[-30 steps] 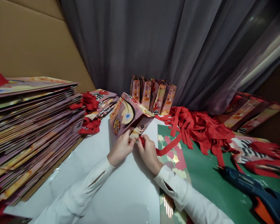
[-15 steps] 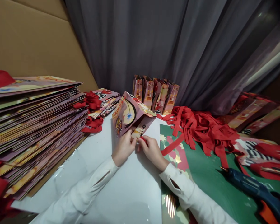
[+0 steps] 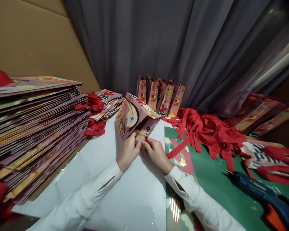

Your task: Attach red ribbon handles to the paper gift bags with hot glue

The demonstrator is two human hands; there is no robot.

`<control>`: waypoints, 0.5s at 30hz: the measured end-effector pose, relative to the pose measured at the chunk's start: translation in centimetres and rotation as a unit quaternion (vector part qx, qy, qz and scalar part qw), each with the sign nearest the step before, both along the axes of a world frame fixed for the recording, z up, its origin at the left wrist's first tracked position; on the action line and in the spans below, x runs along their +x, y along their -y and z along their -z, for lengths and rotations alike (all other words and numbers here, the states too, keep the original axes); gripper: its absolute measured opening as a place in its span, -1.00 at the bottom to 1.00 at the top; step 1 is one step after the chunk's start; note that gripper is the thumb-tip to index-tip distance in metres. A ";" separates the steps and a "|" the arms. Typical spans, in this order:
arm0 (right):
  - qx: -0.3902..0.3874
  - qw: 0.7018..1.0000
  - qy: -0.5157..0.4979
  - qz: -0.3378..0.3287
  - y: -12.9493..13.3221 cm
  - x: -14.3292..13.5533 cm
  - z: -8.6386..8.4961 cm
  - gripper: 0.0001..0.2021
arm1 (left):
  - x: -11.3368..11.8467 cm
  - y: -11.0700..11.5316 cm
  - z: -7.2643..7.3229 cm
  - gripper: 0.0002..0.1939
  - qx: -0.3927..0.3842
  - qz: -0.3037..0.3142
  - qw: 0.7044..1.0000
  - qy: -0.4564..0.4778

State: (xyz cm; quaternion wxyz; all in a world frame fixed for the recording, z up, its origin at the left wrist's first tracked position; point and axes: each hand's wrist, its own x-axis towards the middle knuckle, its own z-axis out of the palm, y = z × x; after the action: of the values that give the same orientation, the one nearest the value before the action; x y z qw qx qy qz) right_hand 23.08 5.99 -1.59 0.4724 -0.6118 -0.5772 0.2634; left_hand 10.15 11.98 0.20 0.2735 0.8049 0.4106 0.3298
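A printed paper gift bag (image 3: 132, 120) lies tilted on the white board, its open end towards me. My left hand (image 3: 128, 151) is closed on the near edge of the bag, thumb at the rim. My right hand (image 3: 156, 154) pinches a short red ribbon (image 3: 147, 141) against that same edge. Both sets of fingertips meet there and hide part of the ribbon and rim.
A tall stack of flat printed bags (image 3: 38, 128) fills the left side. Several upright bags (image 3: 159, 96) stand by the grey curtain (image 3: 135, 41). Cut red ribbons (image 3: 207, 131) lie heaped at right, with a blue glue gun (image 3: 257, 189) on the green sheet (image 3: 214, 183).
My hands and the bag stay almost in place, with only a slight shift of the fingertips at the rim. The whole view has shifted a little.
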 end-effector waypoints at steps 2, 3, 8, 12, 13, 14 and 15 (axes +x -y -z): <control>0.003 1.000 0.004 0.003 -0.1 0.1 0.0 -0.67 | -0.1 0.0 0.1 -0.69 -0.002 -0.002 1.000 0.000; 0.002 1.000 0.005 0.001 -0.1 0.2 0.0 -0.66 | -0.1 0.0 0.1 -0.71 -0.004 -0.001 1.000 -0.003; -0.013 0.997 0.041 -0.070 0.1 0.9 -0.3 -0.54 | -0.1 0.0 0.6 -0.68 -0.018 0.017 0.999 -0.027; 0.009 0.994 0.077 -0.080 0.4 1.0 -0.7 -0.65 | -0.1 0.0 0.6 -0.63 -0.029 0.022 0.999 -0.040; 0.012 0.993 0.078 -0.085 0.5 1.0 -0.8 -0.67 | -0.1 -0.1 0.5 -0.62 -0.031 0.021 0.999 -0.040; 0.014 0.993 0.078 -0.089 0.6 0.9 -0.9 -0.68 | -0.2 -0.1 0.3 -0.60 -0.034 0.019 0.999 -0.038; 0.015 0.993 0.076 -0.091 0.6 0.9 -1.0 -0.67 | -0.2 0.0 0.2 -0.58 -0.039 0.019 0.998 -0.035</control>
State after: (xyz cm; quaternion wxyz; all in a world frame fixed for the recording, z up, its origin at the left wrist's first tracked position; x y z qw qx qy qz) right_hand 23.94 5.39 -0.61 0.4104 -0.5680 -0.6685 0.2492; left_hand 9.96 12.03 -0.02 0.2960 0.8126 0.4167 0.2800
